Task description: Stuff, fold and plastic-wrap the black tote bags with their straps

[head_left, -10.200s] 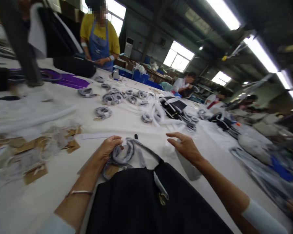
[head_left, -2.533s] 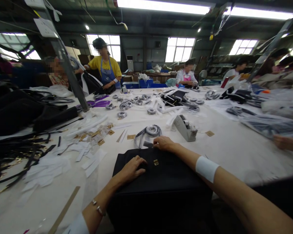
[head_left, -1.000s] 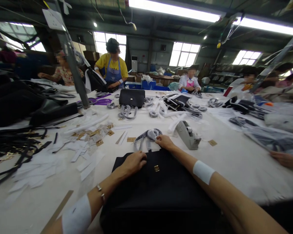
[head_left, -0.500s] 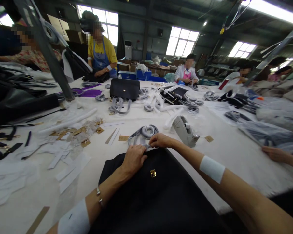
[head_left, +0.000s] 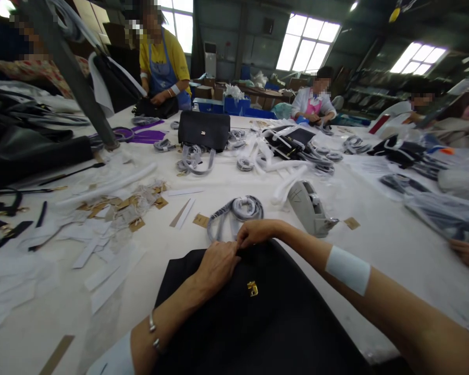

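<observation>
A black handbag [head_left: 266,323] with a gold clasp [head_left: 252,288] lies in front of me, its far edge beneath both hands. My left hand [head_left: 220,260] is closed on that edge, its fingertips meeting those of the other hand. Beside it, my right hand [head_left: 255,232] is bent down in a pinch at the same edge; whatever sits between its fingers is hidden. Just beyond the hands rests a coiled strap [head_left: 247,208] in clear wrapping. To its right stands a grey tape dispenser [head_left: 308,211].
Paper strips [head_left: 101,250] and brown tags [head_left: 136,224] litter the left side of the white table [head_left: 375,260]. Another black handbag [head_left: 204,129] and wrapped straps lie farther back. A metal post [head_left: 78,78] rises at left. Co-workers sit or stand around the table; one hand [head_left: 467,252] shows at right.
My right hand has come down closer against my left at the bag's edge, its fingers now pinched together. The gold clasp's flap looks tilted differently. The view has shifted slightly.
</observation>
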A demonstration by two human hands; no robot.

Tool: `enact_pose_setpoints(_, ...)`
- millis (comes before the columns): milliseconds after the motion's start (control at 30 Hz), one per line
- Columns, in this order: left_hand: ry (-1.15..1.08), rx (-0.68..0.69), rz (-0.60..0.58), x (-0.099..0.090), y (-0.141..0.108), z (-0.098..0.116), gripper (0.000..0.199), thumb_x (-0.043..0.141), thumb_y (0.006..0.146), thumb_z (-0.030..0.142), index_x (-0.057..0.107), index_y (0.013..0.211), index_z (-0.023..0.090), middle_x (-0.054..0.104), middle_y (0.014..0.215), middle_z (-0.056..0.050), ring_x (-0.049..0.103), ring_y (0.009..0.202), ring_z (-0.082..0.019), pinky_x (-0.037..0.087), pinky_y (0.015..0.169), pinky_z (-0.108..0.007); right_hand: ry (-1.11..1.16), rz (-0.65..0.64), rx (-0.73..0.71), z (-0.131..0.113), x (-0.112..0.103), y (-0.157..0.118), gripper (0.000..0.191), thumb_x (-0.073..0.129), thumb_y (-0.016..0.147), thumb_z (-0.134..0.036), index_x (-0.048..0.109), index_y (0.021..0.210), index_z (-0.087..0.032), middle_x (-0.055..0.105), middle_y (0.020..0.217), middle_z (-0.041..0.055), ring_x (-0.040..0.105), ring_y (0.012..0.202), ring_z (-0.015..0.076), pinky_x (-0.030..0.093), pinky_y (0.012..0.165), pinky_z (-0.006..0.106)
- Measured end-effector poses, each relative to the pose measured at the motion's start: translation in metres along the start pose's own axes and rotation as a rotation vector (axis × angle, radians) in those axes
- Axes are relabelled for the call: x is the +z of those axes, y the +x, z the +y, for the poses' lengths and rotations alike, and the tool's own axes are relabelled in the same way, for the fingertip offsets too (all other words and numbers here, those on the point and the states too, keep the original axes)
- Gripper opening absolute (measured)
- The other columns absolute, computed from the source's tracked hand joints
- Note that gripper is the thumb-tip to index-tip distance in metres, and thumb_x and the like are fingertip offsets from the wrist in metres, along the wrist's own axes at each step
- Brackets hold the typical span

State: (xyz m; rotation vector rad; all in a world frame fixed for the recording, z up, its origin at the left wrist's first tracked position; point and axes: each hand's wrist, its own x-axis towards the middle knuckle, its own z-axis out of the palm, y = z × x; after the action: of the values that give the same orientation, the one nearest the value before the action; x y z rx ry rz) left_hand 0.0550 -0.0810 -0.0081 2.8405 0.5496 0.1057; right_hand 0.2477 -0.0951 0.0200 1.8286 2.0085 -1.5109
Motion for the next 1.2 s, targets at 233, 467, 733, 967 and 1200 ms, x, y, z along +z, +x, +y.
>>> enact_pose_setpoints(233,-0.033,-0.031,-0.031,0.000,0.001,-0.006,0.011,0.051,0.091,0.025,0.056,0.095,0.016,0.066,0.090,-0.007,0.062,0.087,-0.025,0.045,0.078,-0.037,0.146,0.049,0.007,0.008,-0.016,-0.025,0.024,0.056,0.084,-0.031,0.071,0.093,-0.013,0.063,0.073,-0.0009,0.049,0.061,0.0084,0.037,0.056,0.018)
enact_pose_setpoints(467,-0.064,-0.014,-0.001,0.011,0.000,-0.009,0.009,0.051,0.091,0.024,0.056,0.095,0.017,0.065,0.091,-0.006,0.061,0.089,-0.024,0.044,0.081,-0.038,0.024,0.025,0.009,0.004,-0.010,-0.020,0.029,0.060,0.083,-0.038,0.071,0.095,-0.014,0.064,0.078,0.0001,0.052,0.069,0.0116,0.039,0.060,0.019)
enact_pose_setpoints(733,-0.125,-0.004,0.068,0.022,-0.002,-0.013,0.013,0.052,0.091,0.025,0.056,0.100,0.017,0.065,0.092,-0.006,0.060,0.089,-0.025,0.045,0.082,-0.040,0.115,-0.013,0.042,0.013,-0.001,-0.018,0.036,0.071,0.070,-0.035,0.069,0.101,-0.017,0.060,0.074,-0.0034,0.050,0.064,0.0103,0.036,0.055,0.019)
enact_pose_setpoints(967,-0.277,-0.013,0.310,0.009,-0.009,-0.027,0.030,0.055,0.087,0.018,0.050,0.117,0.020,0.060,0.112,-0.007,0.055,0.107,-0.022,0.045,0.093,-0.039,0.022,0.046,0.029,0.006,0.005,-0.020,0.032,0.069,0.072,-0.033,0.070,0.100,-0.018,0.067,0.084,-0.0004,0.059,0.076,0.0155,0.042,0.064,0.022)
enact_pose_setpoints(1200,-0.222,-0.364,0.440,-0.025,-0.048,-0.085,0.024,0.048,0.087,0.026,0.055,0.109,0.020,0.061,0.113,-0.008,0.054,0.110,-0.025,0.043,0.098,-0.043,0.150,0.392,0.049,-0.002,-0.007,-0.050,0.031,0.063,0.077,-0.036,0.069,0.102,-0.019,0.071,0.095,0.0044,0.064,0.088,0.0225,0.047,0.080,0.031)
